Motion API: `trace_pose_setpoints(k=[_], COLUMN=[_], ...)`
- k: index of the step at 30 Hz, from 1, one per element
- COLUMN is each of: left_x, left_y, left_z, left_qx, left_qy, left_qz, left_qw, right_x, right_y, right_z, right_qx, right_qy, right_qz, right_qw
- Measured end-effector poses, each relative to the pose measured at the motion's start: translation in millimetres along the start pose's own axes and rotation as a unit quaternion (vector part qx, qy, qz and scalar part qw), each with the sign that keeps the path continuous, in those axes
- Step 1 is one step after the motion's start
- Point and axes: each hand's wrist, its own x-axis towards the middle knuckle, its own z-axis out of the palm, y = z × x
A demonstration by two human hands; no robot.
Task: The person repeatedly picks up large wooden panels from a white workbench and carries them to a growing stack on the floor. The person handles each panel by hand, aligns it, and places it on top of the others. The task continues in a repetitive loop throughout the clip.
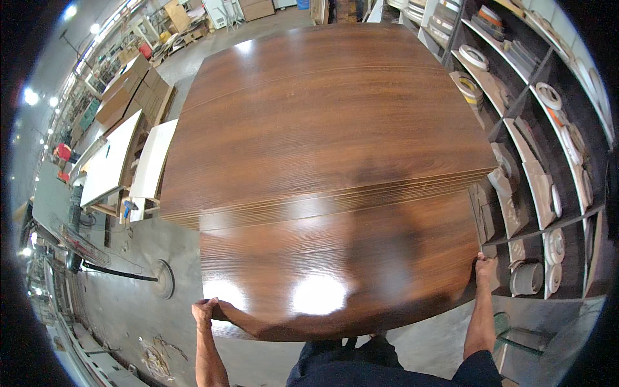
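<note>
A glossy dark-brown wood-grain panel (pixel 335 264) lies level in front of my body. My left hand (pixel 205 311) grips its near left corner, with the fingers curled at the edge. At the right edge, my right hand (pixel 485 267) is closed around the same panel. The panel's far side meets a stack of matching wood-grain boards (pixel 335 129), whose layered edges show as several thin lines. Whether the panel rests on a lower board of the stack is hidden.
Shelving (pixel 535 161) with rolls of edge banding runs along the right. On the left stand white-topped tables (pixel 109 161), stacked cardboard boxes (pixel 132 90) and a pedestal fan (pixel 97 238) with a round base. Loose strapping (pixel 158 358) lies on the floor at lower left. A person (pixel 64 152) in red is far left.
</note>
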Motion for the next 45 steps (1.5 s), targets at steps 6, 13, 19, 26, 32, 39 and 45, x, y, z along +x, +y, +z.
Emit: trace_pose_setpoints(k=[6,13,19,26,32,39,45], left_x=[-1,-91,-179,-146,-185,-361,-435], left_y=[-3,-25,-23,-30,-12,27,-59], left_z=[5,33,81,118,134,207,210], left_qx=[0.039,0.079,-0.784,-0.779,-0.742,-0.618,-0.609], left_qy=[0.008,0.311,-0.081,-0.018,-0.019,-0.123,-0.179], left_qz=[-0.001,-0.006,-0.226,-0.181,-0.12,-0.205,-0.284], left_qw=[0.999,0.947,0.573,0.6,0.659,0.749,0.719], right_x=[11,-87,-161,-157,-156,-147,-149], right_y=[19,-3,11,15,33,38,59], right_z=[5,-26,-32,-7,-1,-32,-24], right_qx=[0.435,-0.104,0.604,0.681,0.597,0.514,0.673], right_qy=[-0.191,0.113,-0.063,-0.14,-0.142,-0.251,-0.411], right_qz=[-0.264,-0.034,0.328,0.263,0.274,0.32,0.311], right_qw=[0.839,0.988,0.724,0.669,0.741,0.755,0.53])
